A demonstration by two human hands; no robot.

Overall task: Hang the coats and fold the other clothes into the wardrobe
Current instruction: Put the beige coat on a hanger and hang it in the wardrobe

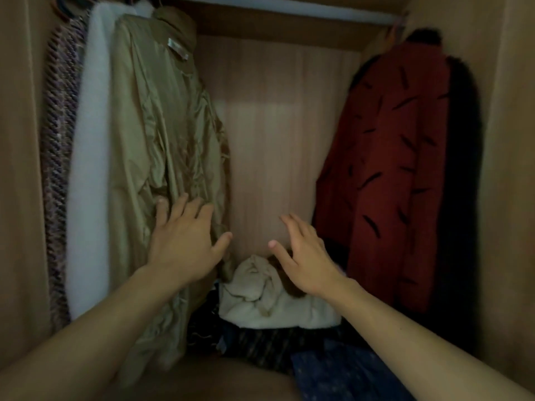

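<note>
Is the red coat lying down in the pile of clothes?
No, the red coat hangs upright at the right side of the wardrobe, not in the pile.

In the wardrobe (278, 125), three coats hang left on the rail (289, 8): tweed coat (58, 169) outermost, fleece coat (89, 169) next, trench coat (156, 125) innermost, my left hand (182, 241) against it. At the right, the patterned coat (390, 169) hangs before the fur coat (463, 169). Between the groups, my right hand (307, 264) is above the crumpled clothes (260, 299) on the floor.
</note>
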